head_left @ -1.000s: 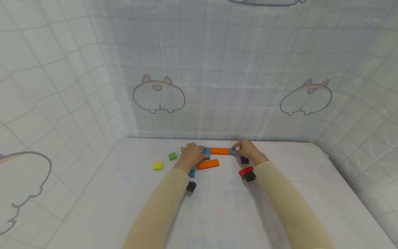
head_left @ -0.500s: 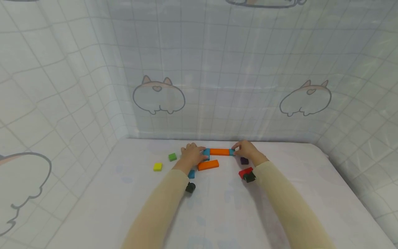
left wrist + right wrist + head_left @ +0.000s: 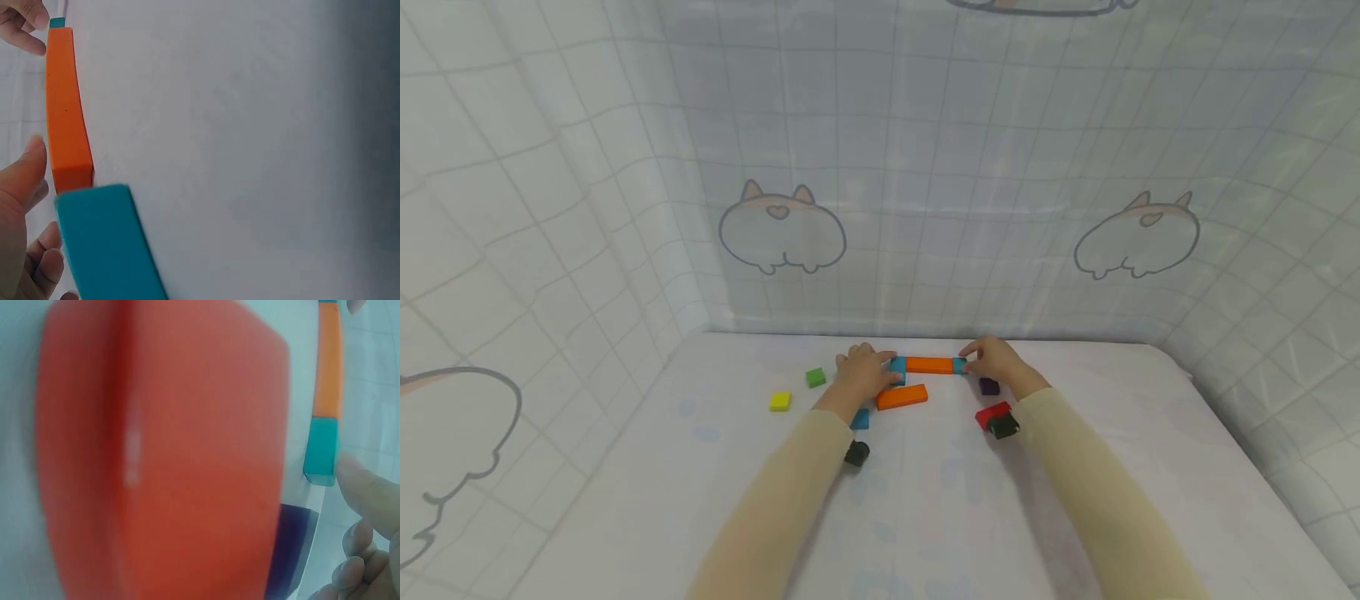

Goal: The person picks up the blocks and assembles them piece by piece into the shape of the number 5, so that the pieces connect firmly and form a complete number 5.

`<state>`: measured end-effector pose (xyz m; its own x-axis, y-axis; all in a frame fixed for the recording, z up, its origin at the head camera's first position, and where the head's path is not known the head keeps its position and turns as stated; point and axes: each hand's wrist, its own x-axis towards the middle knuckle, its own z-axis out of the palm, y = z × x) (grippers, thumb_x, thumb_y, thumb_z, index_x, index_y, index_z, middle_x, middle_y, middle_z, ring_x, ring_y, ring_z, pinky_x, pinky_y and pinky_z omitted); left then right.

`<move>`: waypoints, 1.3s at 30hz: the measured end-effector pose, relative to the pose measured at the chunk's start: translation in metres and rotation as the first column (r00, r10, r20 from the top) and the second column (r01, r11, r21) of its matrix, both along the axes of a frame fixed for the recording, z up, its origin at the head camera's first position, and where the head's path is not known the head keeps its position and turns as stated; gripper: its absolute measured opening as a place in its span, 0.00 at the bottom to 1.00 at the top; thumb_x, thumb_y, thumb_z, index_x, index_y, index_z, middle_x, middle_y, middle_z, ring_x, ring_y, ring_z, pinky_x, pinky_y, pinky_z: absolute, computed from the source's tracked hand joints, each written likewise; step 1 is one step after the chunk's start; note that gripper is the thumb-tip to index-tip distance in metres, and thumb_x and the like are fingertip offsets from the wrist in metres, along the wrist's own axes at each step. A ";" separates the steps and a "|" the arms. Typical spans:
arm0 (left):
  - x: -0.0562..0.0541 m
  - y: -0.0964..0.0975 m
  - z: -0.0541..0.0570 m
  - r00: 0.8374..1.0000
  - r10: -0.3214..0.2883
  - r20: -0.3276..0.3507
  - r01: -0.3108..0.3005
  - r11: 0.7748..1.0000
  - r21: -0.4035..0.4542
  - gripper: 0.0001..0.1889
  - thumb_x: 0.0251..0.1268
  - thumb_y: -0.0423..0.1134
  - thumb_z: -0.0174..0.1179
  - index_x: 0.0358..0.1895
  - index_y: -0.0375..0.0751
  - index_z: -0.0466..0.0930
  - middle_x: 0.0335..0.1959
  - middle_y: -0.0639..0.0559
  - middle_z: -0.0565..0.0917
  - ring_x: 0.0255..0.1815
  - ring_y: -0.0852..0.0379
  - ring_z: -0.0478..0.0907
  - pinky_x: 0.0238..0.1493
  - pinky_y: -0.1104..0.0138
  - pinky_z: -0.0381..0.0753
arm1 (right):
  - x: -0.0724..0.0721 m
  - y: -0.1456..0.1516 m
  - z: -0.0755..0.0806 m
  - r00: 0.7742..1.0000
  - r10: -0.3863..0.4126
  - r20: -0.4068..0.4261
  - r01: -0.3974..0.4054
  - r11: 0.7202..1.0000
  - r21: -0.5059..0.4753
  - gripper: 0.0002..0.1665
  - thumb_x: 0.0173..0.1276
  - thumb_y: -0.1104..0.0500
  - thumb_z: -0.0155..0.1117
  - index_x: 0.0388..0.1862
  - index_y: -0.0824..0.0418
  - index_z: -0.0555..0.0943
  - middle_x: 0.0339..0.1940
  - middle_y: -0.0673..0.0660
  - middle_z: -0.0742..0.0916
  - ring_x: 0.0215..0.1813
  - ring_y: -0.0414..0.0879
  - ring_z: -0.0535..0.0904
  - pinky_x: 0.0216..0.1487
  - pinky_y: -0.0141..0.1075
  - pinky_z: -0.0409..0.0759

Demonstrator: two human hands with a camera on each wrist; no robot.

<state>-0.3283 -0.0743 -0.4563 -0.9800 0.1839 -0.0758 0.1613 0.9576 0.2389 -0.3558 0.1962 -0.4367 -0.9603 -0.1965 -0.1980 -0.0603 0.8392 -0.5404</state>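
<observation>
My left hand (image 3: 861,372) pinches a blue block (image 3: 898,372) at the left end of a short row, forefinger toward its far edge and thumb nearer me. In the middle of the row lies a long orange block (image 3: 929,365). Thumb and forefinger of my right hand (image 3: 996,361) pinch the small teal block (image 3: 959,365) at the right end, which abuts the orange one in the right wrist view. A second orange block (image 3: 902,397) rests at a slant just in front. The left wrist view does not clearly show the left hand's contact with its block.
Left of the hands lie a green block (image 3: 816,377) and a yellow block (image 3: 780,402). Another blue block (image 3: 861,419) is beside my left wrist. A dark purple block (image 3: 989,387) and a red block (image 3: 992,413) sit under my right wrist. A sheeted wall (image 3: 925,275) rises behind.
</observation>
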 end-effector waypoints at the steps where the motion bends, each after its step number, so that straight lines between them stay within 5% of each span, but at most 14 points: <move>1: 0.000 -0.001 0.000 1.000 0.001 -0.004 -0.001 1.000 0.006 0.31 0.67 0.64 0.58 0.73 0.64 0.70 0.57 0.45 0.74 0.55 0.47 0.66 0.53 0.52 0.64 | 0.000 0.000 0.000 1.000 -0.006 0.004 0.006 1.000 -0.007 0.20 0.70 0.56 0.68 0.60 0.56 0.84 0.50 0.63 0.80 0.47 0.55 0.75 0.49 0.44 0.77; 9: 0.009 -0.011 0.007 1.000 -0.001 0.007 0.000 0.999 0.038 0.30 0.69 0.63 0.57 0.72 0.62 0.71 0.60 0.44 0.74 0.58 0.45 0.66 0.58 0.49 0.64 | 0.005 0.001 0.004 1.000 0.014 -0.009 -0.014 0.999 -0.040 0.22 0.72 0.51 0.65 0.61 0.58 0.82 0.51 0.63 0.79 0.47 0.56 0.74 0.48 0.45 0.76; 20: 0.020 -0.030 0.023 0.999 -0.040 -0.020 0.041 0.996 0.074 0.28 0.70 0.59 0.58 0.71 0.60 0.73 0.61 0.44 0.74 0.60 0.44 0.66 0.59 0.49 0.64 | 0.015 -0.015 0.004 0.990 0.119 -0.075 -0.122 0.992 -0.043 0.20 0.71 0.49 0.67 0.58 0.57 0.84 0.38 0.56 0.79 0.38 0.49 0.72 0.36 0.37 0.71; 31: 0.022 -0.055 0.024 1.000 0.012 -0.001 -0.012 0.997 0.073 0.27 0.68 0.58 0.62 0.68 0.57 0.77 0.58 0.44 0.75 0.59 0.43 0.67 0.60 0.46 0.65 | 0.031 -0.042 0.007 0.981 0.185 -0.066 -0.190 0.978 -0.084 0.20 0.70 0.55 0.69 0.59 0.59 0.83 0.39 0.55 0.80 0.42 0.49 0.72 0.39 0.35 0.71; 39: 0.025 -0.071 0.016 1.000 -0.022 -0.010 0.022 0.999 0.042 0.28 0.67 0.59 0.62 0.68 0.55 0.77 0.58 0.43 0.76 0.59 0.43 0.68 0.59 0.46 0.66 | 0.036 -0.052 0.000 0.980 0.191 -0.059 -0.195 0.977 -0.087 0.21 0.68 0.54 0.70 0.59 0.57 0.84 0.37 0.54 0.79 0.42 0.49 0.73 0.39 0.36 0.72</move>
